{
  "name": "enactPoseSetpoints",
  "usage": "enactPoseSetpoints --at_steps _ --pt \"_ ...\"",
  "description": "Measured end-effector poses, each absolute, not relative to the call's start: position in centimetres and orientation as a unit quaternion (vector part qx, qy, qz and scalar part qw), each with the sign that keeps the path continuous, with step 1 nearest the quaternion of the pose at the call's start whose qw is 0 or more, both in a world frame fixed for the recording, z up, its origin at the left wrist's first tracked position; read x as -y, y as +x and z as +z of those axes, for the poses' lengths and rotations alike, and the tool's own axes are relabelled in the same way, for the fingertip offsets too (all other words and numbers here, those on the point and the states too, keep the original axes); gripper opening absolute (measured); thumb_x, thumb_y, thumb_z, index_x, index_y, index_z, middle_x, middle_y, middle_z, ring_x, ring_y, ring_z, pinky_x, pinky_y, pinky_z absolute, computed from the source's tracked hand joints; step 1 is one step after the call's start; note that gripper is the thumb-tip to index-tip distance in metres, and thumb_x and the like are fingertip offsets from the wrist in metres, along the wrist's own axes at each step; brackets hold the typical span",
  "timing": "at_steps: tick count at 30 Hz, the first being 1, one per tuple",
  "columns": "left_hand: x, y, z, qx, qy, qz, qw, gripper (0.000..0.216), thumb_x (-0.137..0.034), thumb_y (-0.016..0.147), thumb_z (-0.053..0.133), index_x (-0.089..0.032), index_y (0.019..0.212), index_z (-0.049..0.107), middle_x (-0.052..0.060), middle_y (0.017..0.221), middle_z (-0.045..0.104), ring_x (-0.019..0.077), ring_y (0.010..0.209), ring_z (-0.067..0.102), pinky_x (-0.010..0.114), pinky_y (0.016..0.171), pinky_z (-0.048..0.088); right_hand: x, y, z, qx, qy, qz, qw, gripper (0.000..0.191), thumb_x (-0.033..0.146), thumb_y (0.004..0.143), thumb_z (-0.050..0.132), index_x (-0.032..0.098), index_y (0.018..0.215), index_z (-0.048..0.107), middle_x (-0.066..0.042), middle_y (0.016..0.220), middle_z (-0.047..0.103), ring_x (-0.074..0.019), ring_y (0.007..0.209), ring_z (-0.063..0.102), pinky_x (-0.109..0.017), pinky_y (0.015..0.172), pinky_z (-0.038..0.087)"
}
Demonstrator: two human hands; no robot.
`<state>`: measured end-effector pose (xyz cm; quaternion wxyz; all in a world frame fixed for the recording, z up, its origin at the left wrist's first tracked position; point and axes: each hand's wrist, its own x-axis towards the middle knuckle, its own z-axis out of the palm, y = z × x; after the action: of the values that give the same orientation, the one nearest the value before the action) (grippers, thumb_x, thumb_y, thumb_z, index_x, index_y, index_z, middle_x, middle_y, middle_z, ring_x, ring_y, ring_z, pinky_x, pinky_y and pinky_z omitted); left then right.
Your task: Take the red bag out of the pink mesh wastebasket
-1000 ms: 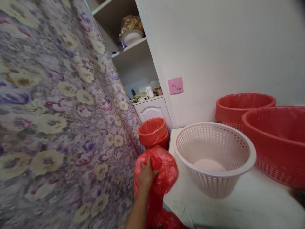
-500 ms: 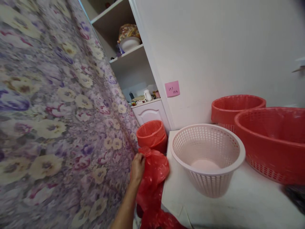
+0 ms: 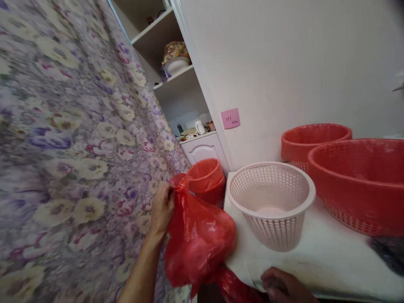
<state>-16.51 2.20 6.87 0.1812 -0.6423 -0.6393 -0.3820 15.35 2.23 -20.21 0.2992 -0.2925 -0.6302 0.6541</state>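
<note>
Bag: your left hand (image 3: 162,206) has its fingers closed on the gathered top of the red plastic bag (image 3: 198,240), which hangs just left of the white basket (image 3: 271,202), touching the table (image 3: 318,261) corner.
Right hand: your right hand (image 3: 282,286) rests at the table's near edge, below the white basket; you cannot tell from here whether its fingers are curled or spread (only the knuckles show).
Handling: judge the film light, limp and slippery, easy to tear; it will not hold a shape by itself.
Hold point: the bunched top edge is the sound place to pinch, as you do now.
Axis: the bag's long axis runs roughly vertical, the pinched top up and tilted away from the white basket, the belly bulging toward it, a tail trailing down.
Nearby: a red basket (image 3: 206,179) stands behind the bag, beside the white basket's far left.
</note>
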Motion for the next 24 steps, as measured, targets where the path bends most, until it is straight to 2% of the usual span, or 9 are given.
enactPoseSetpoints --at_steps 4,9,13,14,16,17,18,21,24 --pt "-1.2 -13.5 5.2 0.631 -0.669 -0.374 0.119 0.012 -0.019 0.088 0.046 -0.020 0.082 0.056 0.000 0.082 0.059 0.0162 0.078 0.055 0.027 0.073 0.040 -3.1 14.9 -17.4 0.636 -0.246 0.657 0.322 0.033 0.038 0.084 0.057 0.020 0.112 0.062 -0.010 0.107 0.069 -0.0230 0.087 0.066 -0.038 0.081 0.052" --pt "-0.7 -9.2 5.0 0.600 -0.707 -0.371 0.044 0.012 -0.018 0.088 0.045 -0.021 0.083 0.055 0.000 0.082 0.057 0.0158 0.079 0.054 0.027 0.074 0.041 -2.9 14.2 -13.3 0.662 -0.235 0.610 0.366 0.043 0.039 0.081 0.062 0.018 0.118 0.060 -0.011 0.108 0.067 -0.0211 0.080 0.062 -0.036 0.075 0.050" --pt "-0.3 -6.4 6.0 0.587 -0.716 -0.379 -0.015 0.008 -0.018 0.085 0.050 -0.021 0.080 0.056 -0.001 0.079 0.056 0.0145 0.075 0.051 0.026 0.070 0.039 -2.2 12.7 -11.6 0.698 -0.261 0.562 0.359 0.074 0.038 0.066 0.076 0.017 0.133 0.050 -0.009 0.103 0.065 -0.0217 0.078 0.059 -0.035 0.070 0.048" --pt "-0.1 -5.9 6.2 0.586 -0.711 -0.386 -0.031 0.007 -0.018 0.084 0.051 -0.020 0.079 0.056 -0.001 0.078 0.055 0.0139 0.073 0.050 0.025 0.068 0.038 -2.1 12.3 -11.4 0.708 -0.273 0.546 0.356 0.070 0.035 0.065 0.077 0.017 0.128 0.053 -0.007 0.096 0.065 -0.0217 0.076 0.058 -0.034 0.069 0.047" --pt "0.3 -5.2 6.4 0.586 -0.697 -0.409 -0.065 0.005 -0.022 0.084 0.055 -0.020 0.079 0.056 -0.002 0.075 0.054 0.0127 0.069 0.049 0.024 0.065 0.037 -2.2 11.7 -11.2 0.725 -0.288 0.509 0.364 0.036 0.027 0.068 0.070 0.018 0.102 0.063 -0.002 0.080 0.062 -0.0200 0.070 0.055 -0.032 0.065 0.044" --pt "0.5 -5.1 6.5 0.584 -0.690 -0.420 -0.080 0.007 -0.025 0.084 0.058 -0.020 0.080 0.055 -0.003 0.074 0.053 0.0120 0.068 0.048 0.023 0.064 0.037 -2.3 11.5 -11.1 0.732 -0.290 0.491 0.373 0.015 0.025 0.071 0.064 0.019 0.085 0.061 0.000 0.073 0.059 -0.0190 0.067 0.053 -0.032 0.063 0.041" --pt "0.7 -5.0 6.5 0.582 -0.678 -0.440 -0.094 0.010 -0.028 0.084 0.060 -0.020 0.080 0.055 -0.004 0.072 0.052 0.0111 0.065 0.046 0.022 0.062 0.037 -2.5 11.5 -11.1 0.734 -0.292 0.476 0.386 0.004 0.023 0.074 0.058 0.021 0.073 0.056 0.001 0.068 0.054 -0.0182 0.066 0.051 -0.031 0.062 0.039" --pt "1.3 -5.1 6.5 0.573 -0.617 -0.517 -0.152 0.020 -0.034 0.082 0.066 -0.019 0.079 0.053 -0.006 0.069 0.050 0.0084 0.060 0.042 0.020 0.056 0.034 -3.4 12.3 -11.4 0.732 -0.300 0.450 0.414 0.014 0.023 0.080 0.049 0.023 0.067 0.045 0.001 0.070 0.048 -0.0183 0.068 0.049 -0.032 0.063 0.037" --pt "1.6 -5.2 6.7 0.571 -0.584 -0.541 -0.201 0.023 -0.033 0.076 0.074 -0.018 0.076 0.056 -0.005 0.067 0.052 0.0074 0.059 0.042 0.018 0.054 0.033 -4.2 14.0 -12.0 0.753 -0.285 0.445 0.392 0.014 0.021 0.081 0.050 0.022 0.067 0.048 -0.001 0.073 0.054 -0.0203 0.073 0.054 -0.034 0.067 0.041"
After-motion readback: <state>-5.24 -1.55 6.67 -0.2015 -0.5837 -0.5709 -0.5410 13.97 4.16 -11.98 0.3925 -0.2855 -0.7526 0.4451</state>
